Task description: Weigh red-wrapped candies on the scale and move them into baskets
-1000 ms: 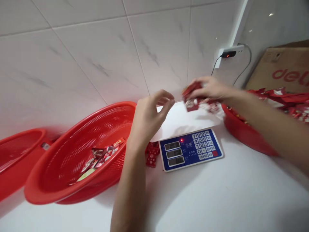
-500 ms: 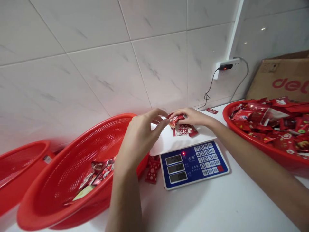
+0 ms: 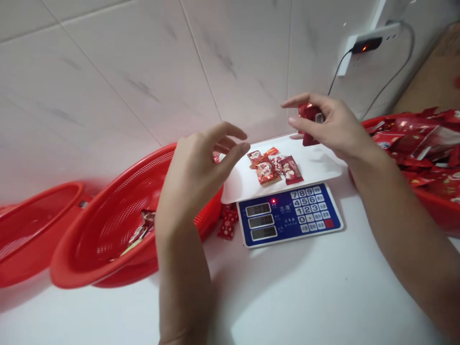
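My right hand (image 3: 339, 124) holds a red candy packet (image 3: 309, 123) above the right part of the white scale tray (image 3: 319, 165), with the thumb and fingers around it. Over the tray's left edge, my left hand (image 3: 204, 167) has its thumb and fingers apart. A bit of red shows past its palm; whether it is touched I cannot tell. Several wrapped candies (image 3: 268, 171) in red and orange lie in the middle of the tray. The blue keypad and displays of the scale (image 3: 287, 215) face me, a red light lit.
Left stands a red perforated basket (image 3: 118, 201) with some packets inside, beside another red basket (image 3: 39, 230). Red packets (image 3: 228, 225) lie between basket and scale. A heaped red basket (image 3: 424, 201) is at right, a cardboard box (image 3: 431, 72) behind it. A plug (image 3: 366, 45) is in the wall socket.
My right hand has moved right, away from the candies on the tray, carrying a red packet. My left hand has drawn slightly back to the left. The view has shifted.
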The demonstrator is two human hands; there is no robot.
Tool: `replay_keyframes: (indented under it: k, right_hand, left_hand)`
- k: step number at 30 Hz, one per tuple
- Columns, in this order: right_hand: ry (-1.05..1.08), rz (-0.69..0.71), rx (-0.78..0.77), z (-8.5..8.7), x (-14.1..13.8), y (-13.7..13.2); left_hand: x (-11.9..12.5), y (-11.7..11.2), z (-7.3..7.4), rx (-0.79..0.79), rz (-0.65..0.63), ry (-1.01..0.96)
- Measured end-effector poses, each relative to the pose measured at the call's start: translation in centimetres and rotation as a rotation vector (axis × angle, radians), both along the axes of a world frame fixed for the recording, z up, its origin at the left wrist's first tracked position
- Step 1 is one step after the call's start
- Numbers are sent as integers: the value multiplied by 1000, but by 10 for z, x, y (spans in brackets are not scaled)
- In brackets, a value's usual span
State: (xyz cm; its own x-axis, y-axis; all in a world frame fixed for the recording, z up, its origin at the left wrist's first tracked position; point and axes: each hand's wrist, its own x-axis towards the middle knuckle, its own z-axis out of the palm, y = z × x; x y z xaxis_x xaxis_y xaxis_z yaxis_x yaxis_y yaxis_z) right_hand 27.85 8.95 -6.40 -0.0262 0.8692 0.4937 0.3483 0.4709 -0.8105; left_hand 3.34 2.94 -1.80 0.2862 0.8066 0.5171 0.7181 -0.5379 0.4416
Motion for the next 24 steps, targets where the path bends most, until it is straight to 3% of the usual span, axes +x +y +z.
replay_keyframes:
  k: [11,14,17,19,21,24]
  right_hand:
    - [-365,82,-70,-26,-7,21]
    - [-356,-2,4,-20,-11,13]
    - [-333,-91,84,-1,-5,-12]
    - [-468,-169,61,11,15,-31]
    - [-757,-267,-64,17,51,-45]
    - [-1134,-395,-345,5,118,-55]
  left_hand:
    - [2,-1,0,-40,-13,54]
    - [2,-2,1,-31,-6,39]
    - [1,-5,2,-6,-12,29]
    - [-1,-8,3,2,-6,36]
    - [-2,-12,5,12,-8,38]
    - [-3,-17,7,36,-30,36]
